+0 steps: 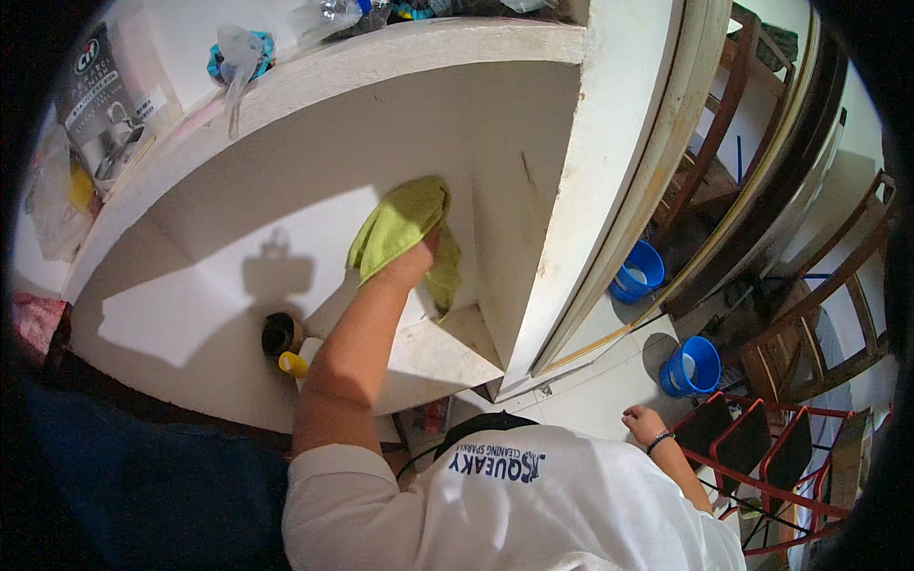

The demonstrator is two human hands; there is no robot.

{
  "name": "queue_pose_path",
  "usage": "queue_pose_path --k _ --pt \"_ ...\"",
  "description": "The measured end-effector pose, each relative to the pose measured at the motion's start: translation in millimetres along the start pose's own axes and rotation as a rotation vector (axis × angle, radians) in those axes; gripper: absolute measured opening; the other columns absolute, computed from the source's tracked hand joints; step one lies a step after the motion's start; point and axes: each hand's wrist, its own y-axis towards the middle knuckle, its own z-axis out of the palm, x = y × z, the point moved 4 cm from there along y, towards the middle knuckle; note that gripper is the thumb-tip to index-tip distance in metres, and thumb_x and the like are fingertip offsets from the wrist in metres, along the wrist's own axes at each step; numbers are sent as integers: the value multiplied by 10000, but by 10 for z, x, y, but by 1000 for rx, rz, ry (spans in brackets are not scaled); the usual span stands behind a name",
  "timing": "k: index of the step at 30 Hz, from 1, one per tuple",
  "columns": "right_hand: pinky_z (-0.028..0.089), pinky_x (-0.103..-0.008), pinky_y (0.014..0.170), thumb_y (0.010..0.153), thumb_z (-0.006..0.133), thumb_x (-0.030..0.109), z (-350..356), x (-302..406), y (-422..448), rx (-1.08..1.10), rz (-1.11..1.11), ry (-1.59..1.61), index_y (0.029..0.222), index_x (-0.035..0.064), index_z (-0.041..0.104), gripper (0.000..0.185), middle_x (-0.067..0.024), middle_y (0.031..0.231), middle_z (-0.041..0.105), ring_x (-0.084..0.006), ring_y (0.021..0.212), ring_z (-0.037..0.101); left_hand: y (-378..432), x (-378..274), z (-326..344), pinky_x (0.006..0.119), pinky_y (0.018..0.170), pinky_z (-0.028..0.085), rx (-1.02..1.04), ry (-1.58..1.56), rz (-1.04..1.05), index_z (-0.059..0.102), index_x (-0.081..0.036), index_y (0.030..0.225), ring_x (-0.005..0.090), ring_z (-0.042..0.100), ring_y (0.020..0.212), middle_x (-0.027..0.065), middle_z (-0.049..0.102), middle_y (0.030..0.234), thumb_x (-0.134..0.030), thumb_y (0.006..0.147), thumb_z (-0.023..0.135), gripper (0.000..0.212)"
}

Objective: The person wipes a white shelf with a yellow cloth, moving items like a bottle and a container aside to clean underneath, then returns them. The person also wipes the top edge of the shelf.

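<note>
My left hand (416,263) grips a lime-green cloth (400,218), holding it against the white back wall (335,235) of a shelf compartment near its right corner. Part of the hand is covered by the cloth, and one end of the cloth hangs down towards a stained white ledge (457,342). Left of my forearm sit a dark round object (280,335) and a yellow-topped item (293,364), partly hidden by the arm. Out to my right, my right hand (646,425) hangs above the tiled floor with loosely bent fingers, nothing visible in it.
Plastic bags (239,61) and packaging line the upper shelf (400,53). A white post (571,214) bounds the compartment on the right, beside a door frame. Two blue buckets, one nearer (690,366) and one farther (637,273), stand near wooden chairs (821,307) and a red metal rack (757,442).
</note>
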Motion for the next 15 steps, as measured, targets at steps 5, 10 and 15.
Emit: queue_pose_path --k 5,10,15 --pt "433 -361 772 739 525 272 78 12 17 -16 10 103 936 39 586 312 -181 901 585 -315 859 555 -288 231 601 363 863 365 267 175 57 569 -90 1000 274 504 961 119 557 1010 -234 732 476 317" --pt "437 -353 762 736 532 271 47 121 -134 -47 -37 68 931 40 590 308 -184 889 587 -314 844 560 -776 484 1074 380 896 331 457 159 6 539 -74 1033 281 473 1008 132 522 1075 -195 734 455 334" --pt "434 -348 770 734 532 272 191 -465 -263 -1 171 153 920 40 596 304 -183 878 589 -303 844 562 37 154 356 385 926 301 304 116 93 500 -81 1084 279 436 1056 127 485 1128 -193 763 432 346"
